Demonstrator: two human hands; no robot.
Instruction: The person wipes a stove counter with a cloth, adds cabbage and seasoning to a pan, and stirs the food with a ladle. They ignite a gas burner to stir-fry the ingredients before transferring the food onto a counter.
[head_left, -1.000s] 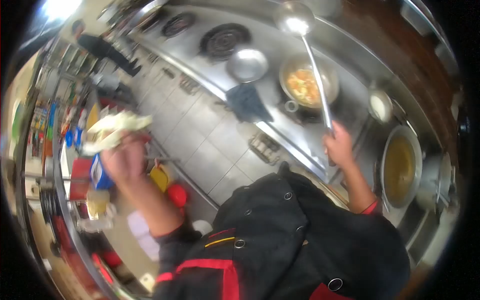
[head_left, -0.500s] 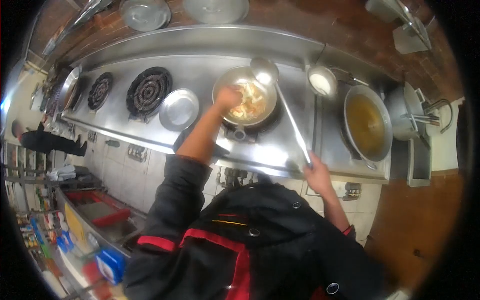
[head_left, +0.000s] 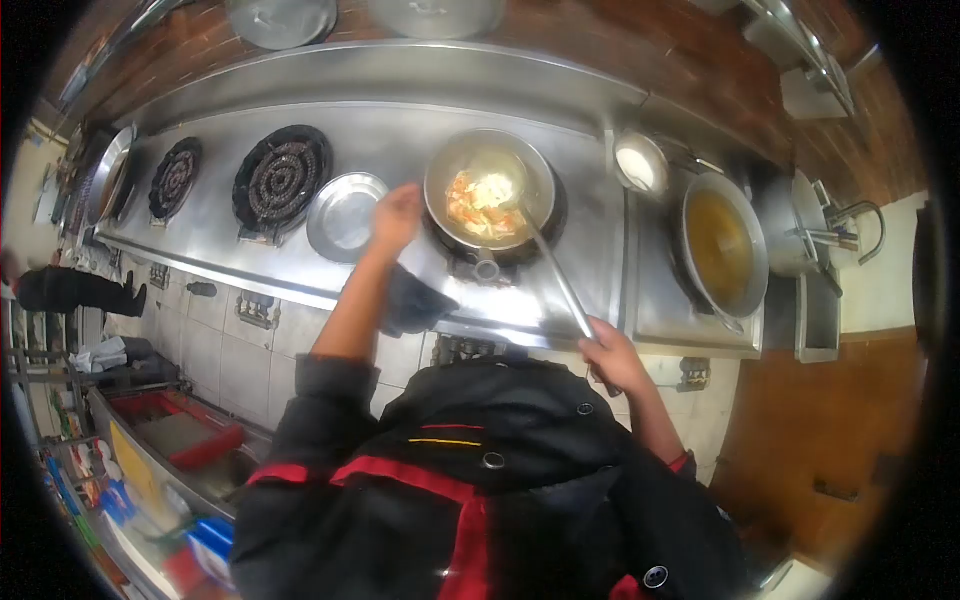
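Observation:
A round metal pan (head_left: 440,165) sits on a burner with chopped food (head_left: 480,210) in it. My right hand (head_left: 612,357) is closed around the handle of a long ladle (head_left: 562,277), whose bowl end is down in the pan among the food. To the left of the pan, above the steel stove top, is my left hand (head_left: 398,215), its fingers curled together; whether anything is in them is too small to tell. An empty metal plate (head_left: 347,218) lies beside that hand. A dark cloth (head_left: 412,302) hangs at the stove's front edge below it.
Two black burners (head_left: 282,178) are on the left of the stove. A small bowl of white stuff (head_left: 640,163) and a large pan of yellowish liquid (head_left: 718,245) stand on the right. Another person (head_left: 80,290) is at the far left, near shelves.
My left hand has come out of the pan and moved left. The ladle's bowl has gone from above the pan's rim down into the food. The view has shifted slightly.

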